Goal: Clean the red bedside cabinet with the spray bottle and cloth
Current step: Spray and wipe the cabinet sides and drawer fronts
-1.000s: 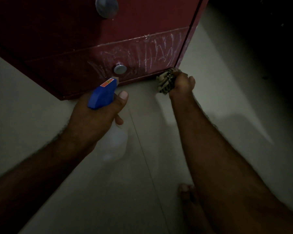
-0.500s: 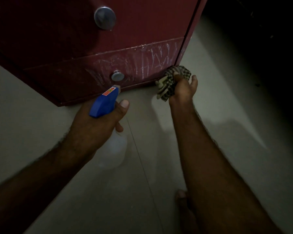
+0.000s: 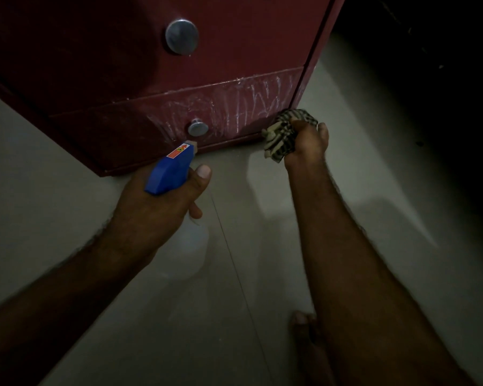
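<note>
Below the red cabinet's (image 3: 234, 65) scribbled lower drawer (image 3: 220, 115), the left hand (image 3: 156, 207) grips the spray bottle (image 3: 170, 171), the right hand (image 3: 304, 146) a bunched cloth (image 3: 282, 135). Wiping likely comes next.

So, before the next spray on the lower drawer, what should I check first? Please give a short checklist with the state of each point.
1. Bottle held firmly in the left hand: ok.
2. Nozzle aimed at the lower drawer, close under its knob: ok.
3. Cloth ready in the right hand, bunched at the drawer's right corner: ok.
4. Cloth clear of the spray path: ok, it sits well to the right of the nozzle.
5. White streaks on the drawer front gone: not ok.
6. Liquid left in the bottle: cannot tell, too dark.
</note>
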A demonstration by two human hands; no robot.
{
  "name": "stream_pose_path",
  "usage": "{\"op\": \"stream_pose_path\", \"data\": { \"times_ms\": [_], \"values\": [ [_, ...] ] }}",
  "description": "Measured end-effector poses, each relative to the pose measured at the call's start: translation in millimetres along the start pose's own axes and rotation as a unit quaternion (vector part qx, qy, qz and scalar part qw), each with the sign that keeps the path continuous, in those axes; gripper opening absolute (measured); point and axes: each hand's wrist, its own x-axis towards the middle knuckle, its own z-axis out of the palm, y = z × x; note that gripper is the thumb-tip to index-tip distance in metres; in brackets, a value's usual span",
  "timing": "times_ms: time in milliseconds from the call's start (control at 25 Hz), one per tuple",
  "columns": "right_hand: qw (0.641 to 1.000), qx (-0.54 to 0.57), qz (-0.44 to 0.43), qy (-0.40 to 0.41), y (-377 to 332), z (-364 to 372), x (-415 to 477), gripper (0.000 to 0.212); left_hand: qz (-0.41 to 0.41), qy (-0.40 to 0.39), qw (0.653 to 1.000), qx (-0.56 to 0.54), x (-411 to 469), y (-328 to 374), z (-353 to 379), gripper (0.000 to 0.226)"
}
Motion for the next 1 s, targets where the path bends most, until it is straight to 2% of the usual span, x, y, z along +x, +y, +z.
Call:
{"op": "stream_pose_path", "data": {
  "times_ms": [200, 360, 520, 640, 800, 920, 1000],
  "values": [
    [1.0, 0.002, -0.005, -0.015, -3, -4, -3, 0.086, 0.001, 0.002, 1.0, 0.013, 0, -1, -5, 0.042],
    [1.0, 0.027, -0.004, -0.01, -7, 3, -3, 0.087, 0.006, -0.01, 1.0, 0.0, -2, 1, -7, 0.024],
    [0.999, 0.039, -0.006, -0.018, -11, 1, -6, 0.087, -0.015, 0.002, 1.0, 0.012, -4, 6, -2, 0.039],
    [1.0, 0.025, -0.003, -0.004, -13, 5, -7, 0.077, -0.017, 0.001, 1.0, 0.011, -6, 8, -2, 0.037],
    [0.999, 0.034, -0.013, -0.021, -12, 5, -13, 0.084, -0.006, 0.001, 1.0, 0.022, -7, 6, -5, 0.047],
    [1.0, 0.021, 0.004, -0.016, -11, 9, -9, 0.077, 0.003, 0.002, 1.0, 0.017, -9, 5, -8, 0.037],
    [0.999, 0.031, -0.017, -0.009, -15, 10, -17, 0.075, 0.001, 0.004, 1.0, 0.015, -11, 6, -10, 0.033]
  ]
}}
